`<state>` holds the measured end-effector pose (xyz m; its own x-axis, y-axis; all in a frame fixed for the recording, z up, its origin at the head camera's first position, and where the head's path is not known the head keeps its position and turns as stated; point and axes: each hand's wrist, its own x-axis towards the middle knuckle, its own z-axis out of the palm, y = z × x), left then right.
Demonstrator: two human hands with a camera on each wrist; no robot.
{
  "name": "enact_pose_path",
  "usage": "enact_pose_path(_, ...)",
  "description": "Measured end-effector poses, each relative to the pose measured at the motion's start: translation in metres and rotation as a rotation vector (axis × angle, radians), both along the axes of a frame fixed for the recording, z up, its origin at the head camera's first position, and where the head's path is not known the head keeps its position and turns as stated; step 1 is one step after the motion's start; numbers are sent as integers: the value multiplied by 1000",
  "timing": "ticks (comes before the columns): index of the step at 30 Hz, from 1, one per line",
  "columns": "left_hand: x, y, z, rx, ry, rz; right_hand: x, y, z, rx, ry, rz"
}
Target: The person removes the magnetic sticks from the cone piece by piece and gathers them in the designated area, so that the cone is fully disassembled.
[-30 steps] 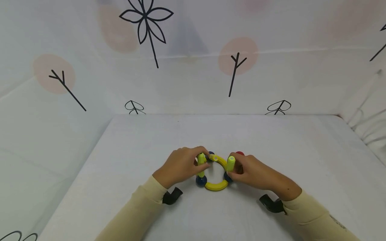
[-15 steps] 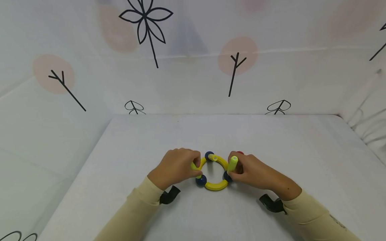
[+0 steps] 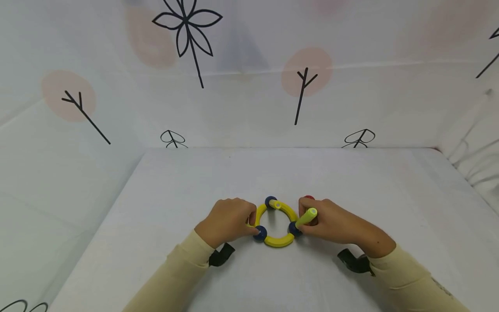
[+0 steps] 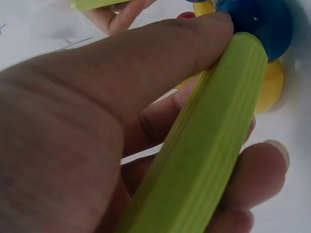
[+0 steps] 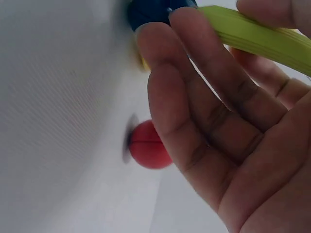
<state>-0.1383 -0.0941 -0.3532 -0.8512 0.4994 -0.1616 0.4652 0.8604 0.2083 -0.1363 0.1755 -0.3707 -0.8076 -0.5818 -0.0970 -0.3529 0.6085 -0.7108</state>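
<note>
A ring of yellow curved pieces [image 3: 277, 241] joined by dark blue balls [image 3: 260, 233] lies on the white table [image 3: 273, 173]. My left hand [image 3: 249, 223] pinches a lime-green stick [image 4: 204, 145] whose end meets the ring's left blue ball [image 4: 262, 24]; in the head view the hand hides most of it. My right hand [image 3: 304, 219] pinches a second green stick [image 3: 306, 216], tilted, with its low end at the right blue ball [image 3: 293, 228]. A red ball [image 3: 309, 198] rests on the table just behind the right hand, also seen as the red ball [image 5: 148, 148] under the fingers.
White fabric walls printed with black trees and pink circles [image 3: 304, 73] close the table in at the back and both sides. Black wrist mounts [image 3: 222, 255] sit under both cream sleeves. The ring lies near the table's front middle.
Both green sticks have tipped from upright to slanting. The left one has sunk to the left blue ball and behind the hand; the right one's top has swung to the right.
</note>
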Motion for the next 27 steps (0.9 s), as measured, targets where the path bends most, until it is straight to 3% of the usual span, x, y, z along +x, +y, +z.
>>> enact_pose_path(13,-6,-6,-1,20,-94,16,-2,10,9,96,-53,-2)
enact_pose_path(21,-8,-7,-3,21,-107,23,-4,17,13,137,3,5)
enact_pose_path(27,-9,-9,-4,28,-120,25,-4,18,14,190,-9,-19)
